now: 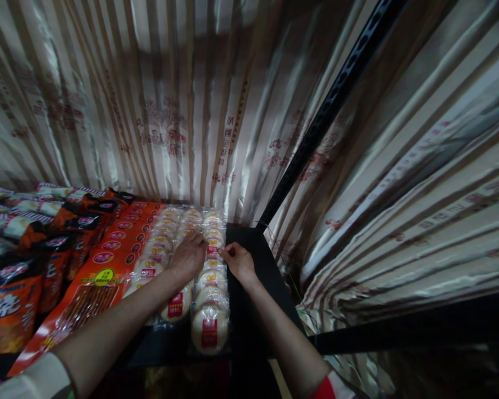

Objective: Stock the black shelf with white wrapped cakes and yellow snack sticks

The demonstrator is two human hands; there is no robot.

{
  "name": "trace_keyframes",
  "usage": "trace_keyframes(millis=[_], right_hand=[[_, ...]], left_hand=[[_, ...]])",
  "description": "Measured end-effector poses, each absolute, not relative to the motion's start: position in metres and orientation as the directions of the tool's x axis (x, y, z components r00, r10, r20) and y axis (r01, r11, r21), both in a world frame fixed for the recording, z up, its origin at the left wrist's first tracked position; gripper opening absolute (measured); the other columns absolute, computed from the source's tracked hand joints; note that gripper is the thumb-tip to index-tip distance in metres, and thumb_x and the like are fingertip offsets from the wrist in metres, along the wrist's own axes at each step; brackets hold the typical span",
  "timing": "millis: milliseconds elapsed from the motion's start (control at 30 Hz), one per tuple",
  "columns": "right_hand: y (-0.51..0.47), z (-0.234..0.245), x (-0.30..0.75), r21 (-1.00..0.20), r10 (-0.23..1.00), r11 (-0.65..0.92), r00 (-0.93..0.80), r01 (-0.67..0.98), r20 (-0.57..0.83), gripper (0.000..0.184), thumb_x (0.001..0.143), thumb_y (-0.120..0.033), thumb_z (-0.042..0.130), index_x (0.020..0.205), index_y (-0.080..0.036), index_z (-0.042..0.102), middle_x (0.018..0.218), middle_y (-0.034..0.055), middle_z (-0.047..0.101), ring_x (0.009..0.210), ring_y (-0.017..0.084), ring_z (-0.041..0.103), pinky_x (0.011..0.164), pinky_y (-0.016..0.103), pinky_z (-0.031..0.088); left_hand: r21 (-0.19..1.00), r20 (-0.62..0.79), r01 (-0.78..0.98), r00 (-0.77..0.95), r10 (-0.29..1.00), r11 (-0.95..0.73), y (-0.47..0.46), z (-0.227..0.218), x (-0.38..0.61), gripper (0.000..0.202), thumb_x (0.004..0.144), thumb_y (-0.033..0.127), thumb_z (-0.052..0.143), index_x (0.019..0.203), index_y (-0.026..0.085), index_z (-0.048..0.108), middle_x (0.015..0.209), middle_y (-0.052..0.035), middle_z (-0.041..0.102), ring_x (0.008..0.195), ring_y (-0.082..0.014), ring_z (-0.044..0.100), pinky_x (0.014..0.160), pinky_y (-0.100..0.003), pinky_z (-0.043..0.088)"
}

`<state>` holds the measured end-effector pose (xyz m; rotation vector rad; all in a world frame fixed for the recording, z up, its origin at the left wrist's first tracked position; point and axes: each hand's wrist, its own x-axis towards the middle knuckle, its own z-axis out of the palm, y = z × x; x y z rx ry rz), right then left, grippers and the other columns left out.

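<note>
Clear-wrapped round white cakes with red and yellow labels stand overlapping in rows on a black shelf. My left hand [190, 256] reaches over the middle row of wrapped cakes [175, 306], its fingers curled at the left side of the right-hand row. My right hand [240, 263] is on the other side of that right-hand row of wrapped cakes [210, 327], thumb and fingers pinched together at a wrapper edge. Both hands are closed around the same wrapped cake, about halfway back in the row. Their fingertips partly hide the grip.
Left of the cakes lie orange snack packs [97, 288] with brown sticks showing, then orange and black bags [10, 305]. The black shelf [253, 310] extends to the right. A dark slanted post [316, 141] rises at its back corner, before pleated printed curtains [170, 83].
</note>
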<state>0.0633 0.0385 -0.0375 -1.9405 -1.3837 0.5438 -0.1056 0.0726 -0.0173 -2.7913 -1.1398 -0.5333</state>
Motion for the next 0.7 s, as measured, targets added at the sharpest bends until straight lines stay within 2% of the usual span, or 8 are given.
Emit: trace_keyframes(millis=[300,433,533,700], right_hand=[[0.027,-0.029,0.061,-0.68,0.931,-0.185,0.349,0.709,0.11,0.018,0.077,-0.04,0.058,0.07,-0.023,0.057,0.066,-0.0014,0.063,0.061,0.015,0.057,0.055,0.024,0.035],[0.026,-0.027,0.065,-0.747,0.952,-0.117,0.288,0.654,0.103,0.017,0.073,-0.04,0.061,0.068,-0.024,0.061,0.064,-0.0032,0.063,0.06,0.013,0.057,0.056,0.023,0.037],[0.029,-0.03,0.069,-0.808,0.974,-0.077,0.217,0.584,0.063,0.015,0.072,-0.038,0.062,0.07,-0.024,0.066,0.07,-0.0023,0.066,0.066,0.015,0.06,0.061,0.024,0.041],[0.034,-0.036,0.069,-0.758,0.961,-0.063,0.246,0.649,0.13,0.014,0.075,-0.034,0.059,0.07,-0.024,0.068,0.073,-0.0016,0.066,0.068,0.015,0.059,0.064,0.025,0.042]], left_hand=[[0.06,0.323,0.706,0.655,0.683,-0.706,0.073,-0.016,-0.105,0.017,0.083,0.013,0.048,0.086,0.012,0.065,0.09,-0.0099,0.062,0.094,-0.0223,0.052,0.088,-0.036,0.043],[0.069,0.324,0.701,0.657,0.681,-0.71,0.074,-0.014,-0.104,0.015,0.083,0.016,0.05,0.085,0.013,0.065,0.089,-0.0091,0.062,0.092,-0.0221,0.053,0.088,-0.036,0.043],[0.062,0.32,0.7,0.661,0.678,-0.711,0.073,-0.01,-0.104,0.013,0.082,0.017,0.053,0.083,0.013,0.065,0.088,-0.0093,0.062,0.091,-0.0224,0.053,0.087,-0.035,0.043],[0.075,0.301,0.716,0.647,0.7,-0.694,0.073,-0.008,-0.103,0.015,0.082,0.013,0.049,0.081,0.013,0.064,0.087,-0.0092,0.062,0.09,-0.0219,0.053,0.086,-0.035,0.044]])
